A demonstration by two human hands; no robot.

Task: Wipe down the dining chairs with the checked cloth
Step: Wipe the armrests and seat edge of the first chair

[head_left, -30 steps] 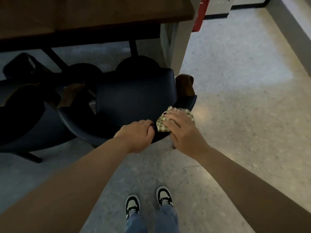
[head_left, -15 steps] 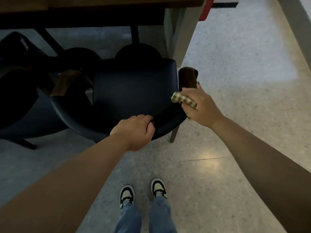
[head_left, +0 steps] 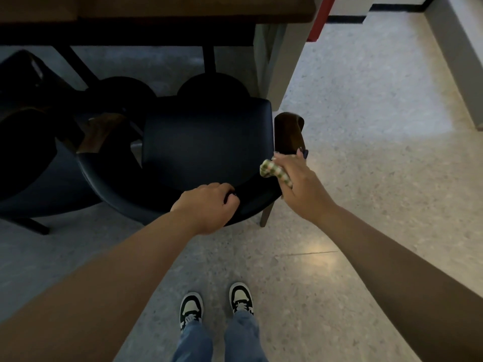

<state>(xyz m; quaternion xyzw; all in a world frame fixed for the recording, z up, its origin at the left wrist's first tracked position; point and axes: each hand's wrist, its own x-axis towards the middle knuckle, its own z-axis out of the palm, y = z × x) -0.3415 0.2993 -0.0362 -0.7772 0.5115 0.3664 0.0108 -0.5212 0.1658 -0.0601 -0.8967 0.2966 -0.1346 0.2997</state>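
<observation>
A dark blue dining chair [head_left: 203, 142] with a curved backrest stands tucked under the wooden table. My left hand [head_left: 206, 205] grips the top rim of its backrest near the middle. My right hand [head_left: 300, 184] holds the bunched green-and-white checked cloth [head_left: 274, 172] against the right end of the backrest, just below the brown wooden armrest [head_left: 288, 134]. Most of the cloth is hidden under my fingers.
A second dark chair [head_left: 34, 158] stands to the left, close beside the first. The wooden table [head_left: 156, 9] with black legs overhangs both seats. A grey pillar [head_left: 277, 61] stands right of the table. Speckled floor [head_left: 366, 152] spreads to the right; my shoes are below.
My right hand has slid the cloth along the backrest rim from beside the left hand to the right end by the armrest. The left hand keeps its grip.
</observation>
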